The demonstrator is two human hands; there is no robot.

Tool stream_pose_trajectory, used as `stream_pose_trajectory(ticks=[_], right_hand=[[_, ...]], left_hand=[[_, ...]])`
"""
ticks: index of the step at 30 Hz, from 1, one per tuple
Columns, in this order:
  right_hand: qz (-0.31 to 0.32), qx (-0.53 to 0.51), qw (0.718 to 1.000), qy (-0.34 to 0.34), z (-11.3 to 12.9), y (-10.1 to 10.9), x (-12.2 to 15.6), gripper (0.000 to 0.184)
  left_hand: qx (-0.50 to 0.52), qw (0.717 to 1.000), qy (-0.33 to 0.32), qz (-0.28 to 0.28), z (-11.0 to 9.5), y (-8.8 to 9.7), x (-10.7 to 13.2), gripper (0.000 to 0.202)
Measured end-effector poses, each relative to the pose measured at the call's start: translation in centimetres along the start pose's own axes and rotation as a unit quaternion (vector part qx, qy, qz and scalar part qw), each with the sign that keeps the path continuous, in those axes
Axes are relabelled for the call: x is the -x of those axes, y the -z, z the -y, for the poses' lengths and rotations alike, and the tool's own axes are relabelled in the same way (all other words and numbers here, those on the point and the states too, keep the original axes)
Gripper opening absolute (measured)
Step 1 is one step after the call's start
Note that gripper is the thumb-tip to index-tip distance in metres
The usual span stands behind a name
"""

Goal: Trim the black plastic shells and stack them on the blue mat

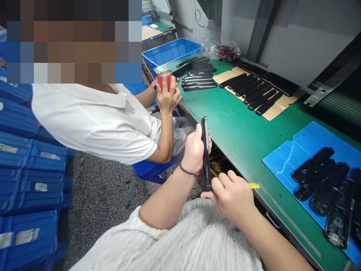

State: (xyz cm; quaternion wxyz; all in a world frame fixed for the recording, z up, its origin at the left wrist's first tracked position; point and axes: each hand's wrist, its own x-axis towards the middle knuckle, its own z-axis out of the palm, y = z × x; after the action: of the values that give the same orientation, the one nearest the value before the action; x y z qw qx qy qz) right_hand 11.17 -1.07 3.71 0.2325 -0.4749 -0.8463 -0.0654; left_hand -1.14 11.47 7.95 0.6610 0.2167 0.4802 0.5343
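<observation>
- Grasping a long black plastic part (205, 145) upright at center: left hand (194, 153), fingers curled around it
- Pinching its lower end at lower center: right hand (232, 197), fingers clenched on it

Grey walls (310, 49), green workbench (239, 128), speckled dark floor (104, 199).

held bar (206, 150): black, probably plastic, glossy | bench mat (239, 128): smooth green | cardboard sheet (278, 107): matt brown
</observation>
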Motion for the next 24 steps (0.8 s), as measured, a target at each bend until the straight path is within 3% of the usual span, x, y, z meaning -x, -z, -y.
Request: stream_pose_trajectory(ticks=[7, 9, 10, 14, 17, 19, 21, 24], right_hand=[[-0.101, -0.001, 0.995, -0.019, 0.1, -1.7, 1.0, 0.044], [-0.116, -0.039, 0.991, -0.046, -0.2, -2.3, 1.3, 0.029], [-0.095, -0.049, 0.991, -0.075, -0.5, -2.7, 1.3, 0.021], [0.096, -0.02, 0.978, -0.182, -1.5, -5.6, 1.1, 0.035], [0.166, -0.011, 0.968, -0.189, -2.2, -7.4, 1.0, 0.065], [0.19, -0.013, 0.962, -0.193, -2.5, -7.3, 0.9, 0.084], [0.174, -0.076, 0.959, -0.21, -2.4, -6.0, 0.8, 0.09], [0.082, -0.286, 0.926, -0.232, -1.4, -3.1, 0.5, 0.062]], left_hand=[[0.053, 0.994, -0.007, -0.095, 0.0, 2.0, -2.4, 0.046], [0.061, 0.993, 0.002, -0.105, -0.4, 2.7, -2.8, 0.046], [0.065, 0.992, 0.002, -0.109, -0.6, 3.0, -3.0, 0.046], [0.083, 0.99, -0.014, -0.115, -1.2, 3.9, -3.3, 0.047], [0.087, 0.99, -0.022, -0.109, -1.2, 4.0, -3.2, 0.047], [0.086, 0.99, -0.017, -0.109, -1.1, 3.9, -3.1, 0.046], [0.088, 0.99, -0.011, -0.113, -0.8, 3.7, -2.9, 0.046], [0.103, 0.988, -0.009, -0.117, -0.1, 3.2, -3.0, 0.045]])
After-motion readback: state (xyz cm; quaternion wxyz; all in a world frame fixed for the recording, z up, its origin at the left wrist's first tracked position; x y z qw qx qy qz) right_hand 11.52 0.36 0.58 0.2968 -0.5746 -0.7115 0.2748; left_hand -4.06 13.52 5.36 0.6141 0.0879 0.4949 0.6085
